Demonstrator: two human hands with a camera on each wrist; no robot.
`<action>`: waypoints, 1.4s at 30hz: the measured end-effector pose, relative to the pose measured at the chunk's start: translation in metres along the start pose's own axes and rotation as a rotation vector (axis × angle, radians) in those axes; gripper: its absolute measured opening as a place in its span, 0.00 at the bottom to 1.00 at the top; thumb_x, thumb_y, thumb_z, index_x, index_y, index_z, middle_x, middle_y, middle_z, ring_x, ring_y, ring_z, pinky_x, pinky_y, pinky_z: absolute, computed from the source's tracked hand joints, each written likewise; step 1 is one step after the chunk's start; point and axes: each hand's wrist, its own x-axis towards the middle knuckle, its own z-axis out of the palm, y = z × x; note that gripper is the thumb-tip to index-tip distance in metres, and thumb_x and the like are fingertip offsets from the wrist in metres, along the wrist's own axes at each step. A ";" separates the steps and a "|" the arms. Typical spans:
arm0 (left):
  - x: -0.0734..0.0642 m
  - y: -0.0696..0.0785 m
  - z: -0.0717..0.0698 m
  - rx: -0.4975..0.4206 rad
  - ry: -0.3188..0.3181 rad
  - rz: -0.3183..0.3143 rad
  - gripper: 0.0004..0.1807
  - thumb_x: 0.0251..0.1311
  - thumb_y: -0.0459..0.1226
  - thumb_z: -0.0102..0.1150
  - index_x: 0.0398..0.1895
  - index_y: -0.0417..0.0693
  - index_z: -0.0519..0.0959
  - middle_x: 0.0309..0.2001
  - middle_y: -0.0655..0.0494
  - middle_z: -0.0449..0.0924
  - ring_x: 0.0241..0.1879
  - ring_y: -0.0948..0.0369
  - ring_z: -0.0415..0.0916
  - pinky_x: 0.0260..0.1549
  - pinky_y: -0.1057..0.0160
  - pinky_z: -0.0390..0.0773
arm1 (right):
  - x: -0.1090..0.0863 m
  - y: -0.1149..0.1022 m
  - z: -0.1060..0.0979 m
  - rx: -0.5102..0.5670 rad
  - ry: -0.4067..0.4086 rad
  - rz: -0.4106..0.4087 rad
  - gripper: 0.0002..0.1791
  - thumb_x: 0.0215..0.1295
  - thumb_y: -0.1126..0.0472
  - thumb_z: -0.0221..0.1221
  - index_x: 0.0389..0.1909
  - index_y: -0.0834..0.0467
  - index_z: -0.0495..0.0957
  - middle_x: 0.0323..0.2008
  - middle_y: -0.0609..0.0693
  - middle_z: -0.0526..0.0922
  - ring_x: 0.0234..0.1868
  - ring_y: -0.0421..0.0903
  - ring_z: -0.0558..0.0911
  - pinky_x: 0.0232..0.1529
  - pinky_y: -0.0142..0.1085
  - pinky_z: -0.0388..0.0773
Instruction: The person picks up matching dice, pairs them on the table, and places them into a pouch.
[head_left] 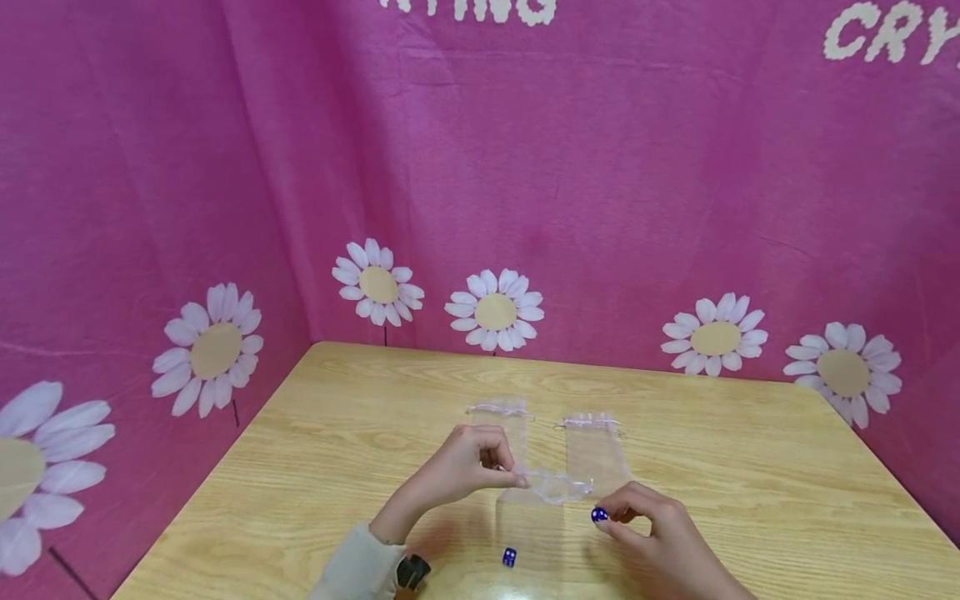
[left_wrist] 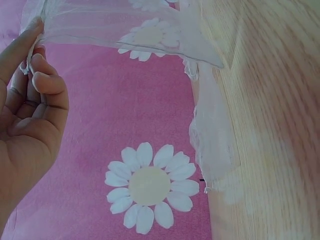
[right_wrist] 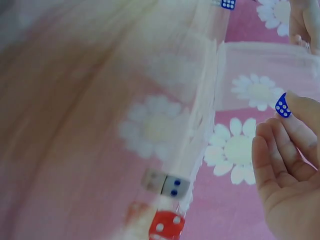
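My left hand (head_left: pixel 468 462) pinches the mouth edge of a sheer white drawstring pouch (head_left: pixel 531 521), lifting it off the table. The left wrist view shows its thin mesh (left_wrist: pixel 110 30) stretched away from my thumb and fingers. Between thumb and fingertips, my right hand (head_left: pixel 660 533) holds a blue die (head_left: pixel 599 515) with white pips, a short way right of that pouch. A second blue die (head_left: pixel 509 557) lies at the pouch's lower end; whether it is inside or beside the mesh, I cannot tell.
Two more sheer pouches, a left one (head_left: pixel 510 425) and a right one (head_left: pixel 592 450), lie flat farther back on the wooden table (head_left: pixel 360 408). In the right wrist view, a white die (right_wrist: pixel 175 186) and a red die (right_wrist: pixel 166 225) sit nearby. Pink flowered cloth (head_left: pixel 562 208) hangs behind.
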 end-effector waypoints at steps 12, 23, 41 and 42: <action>-0.003 -0.001 0.000 0.007 0.005 0.013 0.10 0.53 0.38 0.72 0.22 0.44 0.80 0.24 0.54 0.74 0.24 0.73 0.63 0.25 0.76 0.66 | 0.002 -0.009 -0.008 -0.066 0.107 0.004 0.18 0.50 0.70 0.71 0.36 0.43 0.83 0.33 0.37 0.84 0.34 0.28 0.79 0.28 0.25 0.72; -0.003 -0.002 0.000 -0.002 -0.005 0.018 0.10 0.53 0.38 0.71 0.23 0.44 0.81 0.25 0.53 0.75 0.25 0.73 0.64 0.26 0.75 0.67 | 0.022 -0.033 -0.013 0.016 0.195 -0.278 0.22 0.44 0.75 0.71 0.41 0.53 0.83 0.36 0.45 0.84 0.40 0.32 0.81 0.39 0.16 0.74; -0.001 0.002 0.004 -0.010 -0.018 0.026 0.09 0.53 0.38 0.72 0.24 0.43 0.81 0.26 0.51 0.77 0.25 0.72 0.67 0.26 0.75 0.70 | 0.041 -0.044 -0.001 -0.113 0.124 -0.338 0.09 0.67 0.53 0.60 0.41 0.53 0.82 0.38 0.44 0.82 0.39 0.38 0.81 0.37 0.18 0.74; -0.001 0.002 0.004 -0.009 -0.019 0.026 0.09 0.52 0.37 0.72 0.24 0.43 0.81 0.26 0.51 0.77 0.25 0.73 0.67 0.26 0.75 0.69 | 0.041 -0.044 -0.001 -0.115 0.123 -0.338 0.09 0.67 0.53 0.60 0.41 0.53 0.82 0.38 0.44 0.82 0.38 0.38 0.81 0.36 0.18 0.74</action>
